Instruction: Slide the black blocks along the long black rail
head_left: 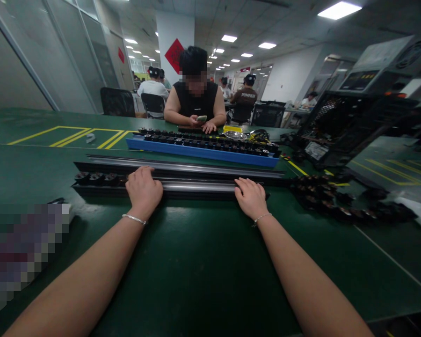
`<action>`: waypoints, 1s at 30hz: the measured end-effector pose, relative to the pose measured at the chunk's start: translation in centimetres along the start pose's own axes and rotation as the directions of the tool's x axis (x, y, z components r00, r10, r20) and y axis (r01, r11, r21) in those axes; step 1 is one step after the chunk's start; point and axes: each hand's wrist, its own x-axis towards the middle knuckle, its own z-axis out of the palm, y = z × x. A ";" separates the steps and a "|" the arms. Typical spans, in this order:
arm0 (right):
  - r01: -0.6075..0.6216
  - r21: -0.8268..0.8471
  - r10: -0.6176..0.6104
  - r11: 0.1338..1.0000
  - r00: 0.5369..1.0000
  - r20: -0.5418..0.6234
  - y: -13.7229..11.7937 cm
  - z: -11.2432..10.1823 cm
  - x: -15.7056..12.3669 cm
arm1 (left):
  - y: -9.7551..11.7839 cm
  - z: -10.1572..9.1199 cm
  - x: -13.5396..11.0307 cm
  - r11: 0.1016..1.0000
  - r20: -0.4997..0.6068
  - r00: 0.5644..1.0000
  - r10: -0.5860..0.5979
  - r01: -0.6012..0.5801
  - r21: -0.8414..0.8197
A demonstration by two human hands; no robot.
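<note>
A long black channel (196, 194) lies crosswise on the green table in front of me, with a shiny grey strip (199, 186) along its top. Over its left part my left hand (144, 192) is closed, the fingers curled across the far edge. Further right, my right hand (250, 199) grips the same channel, thumb on the near side and fingers over the top. Small dark round parts (98, 177) show inside the channel, left of my left hand. Just behind it lies a second long dark rail (182, 164). My palms hide parts of the channel.
Across the green table (196, 262) a person (195, 98) holds a phone. A blue tray (203, 152) bears a row of black parts. At right are a chain of black parts (337, 199) and an open computer case (333, 121). A blurred-out object (24, 248) lies at left.
</note>
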 end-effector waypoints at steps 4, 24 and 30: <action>0.002 -0.013 -0.002 1.000 1.000 -0.009 0.0 0.0 0.0 | 0.5 -0.3 0.1 1.000 0.051 0.999 0.018 -0.018 -0.004; 0.015 0.008 -0.014 1.000 0.999 -0.044 0.1 0.2 0.0 | -0.3 -0.5 -0.5 0.984 0.174 0.970 -0.171 0.178 -0.027; 0.007 0.012 -0.006 1.000 1.000 -0.030 0.0 0.1 0.0 | -0.2 -0.9 -0.4 0.982 0.214 0.964 -0.160 0.177 -0.061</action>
